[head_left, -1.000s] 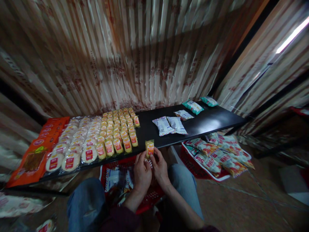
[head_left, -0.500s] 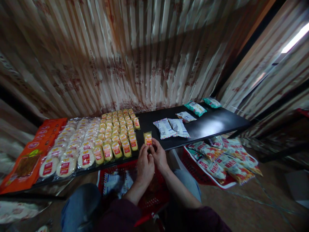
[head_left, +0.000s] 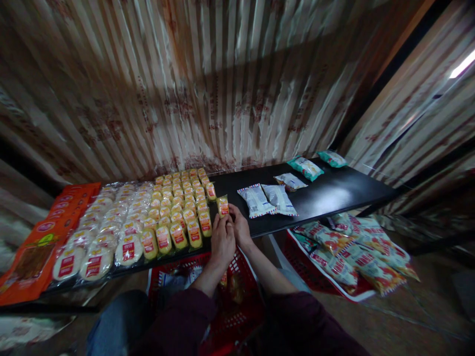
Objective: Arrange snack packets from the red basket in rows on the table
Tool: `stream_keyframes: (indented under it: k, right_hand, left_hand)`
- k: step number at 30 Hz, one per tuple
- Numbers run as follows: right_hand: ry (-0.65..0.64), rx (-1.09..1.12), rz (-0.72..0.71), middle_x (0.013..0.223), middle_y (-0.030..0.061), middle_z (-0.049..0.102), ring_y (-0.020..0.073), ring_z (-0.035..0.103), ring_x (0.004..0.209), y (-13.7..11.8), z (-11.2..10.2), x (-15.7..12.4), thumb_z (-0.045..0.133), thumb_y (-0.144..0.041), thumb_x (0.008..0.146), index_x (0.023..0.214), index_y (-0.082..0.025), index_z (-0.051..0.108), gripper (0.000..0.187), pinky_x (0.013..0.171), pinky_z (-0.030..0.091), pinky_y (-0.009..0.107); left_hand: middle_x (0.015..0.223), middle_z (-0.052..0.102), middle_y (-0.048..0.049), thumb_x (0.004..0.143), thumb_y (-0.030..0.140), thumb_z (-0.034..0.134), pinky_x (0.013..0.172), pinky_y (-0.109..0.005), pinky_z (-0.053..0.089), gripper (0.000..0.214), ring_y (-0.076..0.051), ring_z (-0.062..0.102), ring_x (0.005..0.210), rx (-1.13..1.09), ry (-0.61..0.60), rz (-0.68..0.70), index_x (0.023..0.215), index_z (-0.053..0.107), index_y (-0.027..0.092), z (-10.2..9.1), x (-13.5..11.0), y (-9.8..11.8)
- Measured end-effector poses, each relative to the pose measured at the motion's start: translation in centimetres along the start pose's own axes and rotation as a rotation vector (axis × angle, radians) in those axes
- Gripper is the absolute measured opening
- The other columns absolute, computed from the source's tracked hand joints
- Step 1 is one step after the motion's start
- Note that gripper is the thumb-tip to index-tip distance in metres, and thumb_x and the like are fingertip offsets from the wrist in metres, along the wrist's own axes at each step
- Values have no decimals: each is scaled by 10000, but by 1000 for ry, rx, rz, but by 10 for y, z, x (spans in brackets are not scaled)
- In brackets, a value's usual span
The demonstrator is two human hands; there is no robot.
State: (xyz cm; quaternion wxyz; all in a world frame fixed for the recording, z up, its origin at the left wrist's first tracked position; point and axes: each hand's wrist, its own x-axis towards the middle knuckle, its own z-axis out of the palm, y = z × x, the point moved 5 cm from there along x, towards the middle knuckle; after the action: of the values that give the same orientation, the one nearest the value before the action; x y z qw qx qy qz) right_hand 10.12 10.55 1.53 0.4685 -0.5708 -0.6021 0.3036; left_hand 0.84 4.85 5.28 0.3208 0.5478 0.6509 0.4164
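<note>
Both my hands grip one small wrapped snack cake [head_left: 223, 205], yellow with a red label, upright just above the shelf's front edge. My left hand [head_left: 223, 241] is closed on its lower end, and my right hand [head_left: 239, 227] closes on its right side. Left of it, rows of the same yellow snack cakes [head_left: 180, 236] stand on the black shelf [head_left: 256, 177]. Farther left are rows of round white packaged cakes [head_left: 128, 248]. My fingertips are partly hidden behind the cake and each other.
Orange packets [head_left: 44, 232] lie at the shelf's left end. Silver-white bags [head_left: 256, 200] and green bags [head_left: 306, 168] lie on its right part. Below stand a red basket [head_left: 237, 316] between my knees and another basket [head_left: 361, 297] heaped with snack bags. Printed sheeting [head_left: 230, 99] hangs behind.
My two hands have moved a little left and forward with the snack cake, closer to the rows of yellow cakes. The camera view has shifted slightly.
</note>
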Motion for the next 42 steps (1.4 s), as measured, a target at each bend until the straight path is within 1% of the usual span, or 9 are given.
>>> stream_keyframes:
  k: [4, 7, 14, 19, 25, 29, 32, 38, 42]
  right_hand:
    - [-11, 15, 14, 998, 36, 708, 189, 662, 872, 2, 7, 11, 515, -232, 790, 1179, -235, 580, 394, 838, 507, 340]
    - [-25, 23, 20, 991, 30, 704, 182, 658, 872, 5, 13, 20, 513, -223, 782, 1177, -236, 578, 401, 838, 508, 329]
    - [-78, 11, -28, 1055, 45, 690, 184, 651, 946, 5, 19, 36, 517, -213, 781, 1191, -223, 558, 412, 879, 505, 329]
    - [-96, 67, -90, 1087, 38, 684, 174, 645, 975, 2, 25, 42, 512, -162, 744, 1180, -234, 556, 444, 902, 501, 321]
    - [-116, 61, -128, 1143, 56, 657, 179, 618, 1020, 3, 33, 49, 485, -171, 749, 1181, -209, 564, 441, 952, 469, 344]
    - [-104, -35, -158, 1122, 74, 650, 196, 597, 1035, 4, 32, 54, 486, -161, 740, 1134, -193, 612, 414, 984, 444, 361]
    - [-100, -86, -154, 1112, 96, 646, 210, 589, 1028, 6, 33, 56, 477, -158, 742, 1135, -170, 619, 418, 976, 447, 376]
    - [-64, -76, -156, 1140, 101, 636, 212, 572, 1063, 10, 33, 59, 456, -175, 768, 1150, -170, 618, 414, 989, 439, 386]
    - [-79, -69, -167, 1124, 80, 651, 207, 586, 1050, 12, 33, 62, 481, -188, 763, 1147, -198, 622, 408, 988, 445, 386]
  left_hand:
    - [1447, 422, -172, 878, 221, 328, 1165, -330, 214, 474, -208, 313, 1393, 29, -4, -35, 1257, 562, 61, 3, 11, 0]
    - [1472, 385, -170, 881, 240, 322, 1168, -341, 200, 484, -217, 297, 1400, 51, 21, -50, 1273, 545, 65, 5, 18, -2]
    - [1483, 373, -155, 877, 251, 320, 1171, -328, 188, 511, -205, 252, 1418, 81, 70, 4, 1325, 487, 69, 13, 29, -5]
    - [1490, 358, -163, 866, 259, 347, 1171, -353, 191, 521, -230, 273, 1409, 76, 80, 1, 1334, 474, 70, 15, 35, -4]
    - [1465, 402, -147, 864, 261, 375, 1160, -389, 220, 507, -250, 316, 1386, 79, 116, 24, 1340, 470, 116, 17, 42, -10]
    - [1458, 404, -172, 869, 270, 357, 1164, -402, 201, 518, -259, 306, 1390, 100, 91, -3, 1340, 461, 83, 19, 45, -13]
    - [1464, 401, -163, 874, 270, 341, 1171, -392, 178, 522, -247, 286, 1400, 111, 59, 1, 1348, 451, 80, 19, 45, -12]
    - [1485, 364, -179, 875, 257, 327, 1174, -417, 154, 558, -246, 255, 1415, 117, 26, 18, 1394, 379, 59, 20, 46, -10]
    - [1514, 324, -145, 885, 267, 314, 1180, -384, 133, 569, -229, 219, 1429, 124, 22, -3, 1423, 343, 83, 20, 47, -12]
